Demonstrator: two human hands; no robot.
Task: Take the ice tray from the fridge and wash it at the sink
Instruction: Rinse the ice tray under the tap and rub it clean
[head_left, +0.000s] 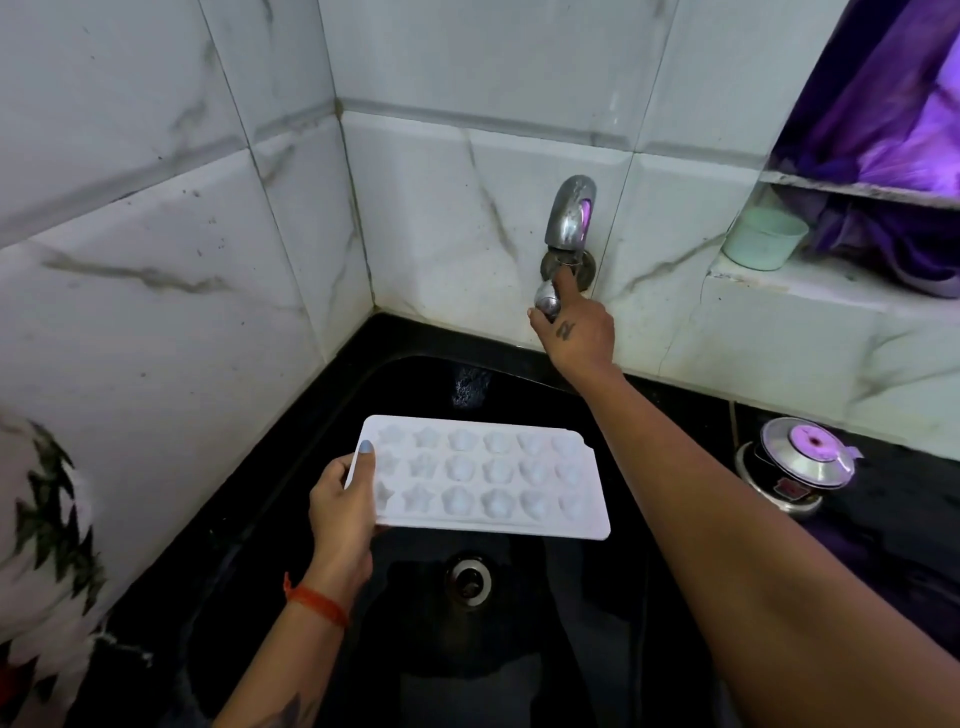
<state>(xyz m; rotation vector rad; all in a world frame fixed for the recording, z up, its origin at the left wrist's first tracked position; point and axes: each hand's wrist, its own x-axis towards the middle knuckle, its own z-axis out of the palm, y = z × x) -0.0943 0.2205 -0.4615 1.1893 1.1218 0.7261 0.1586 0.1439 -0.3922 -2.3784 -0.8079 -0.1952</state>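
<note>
Left hand (340, 512) grip holding white ice tray (488, 475) over black sink (322, 415), right hand (574, 332) grip pinching tap (569, 218) knob.

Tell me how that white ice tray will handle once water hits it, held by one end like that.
The ice tray probably stays fairly stiff: the left hand grips only one short end, yet it juts level over the sink. It looks light and thin. Wet, its smooth plastic may turn slippery, and filling cavities could tip the far end down.
</note>
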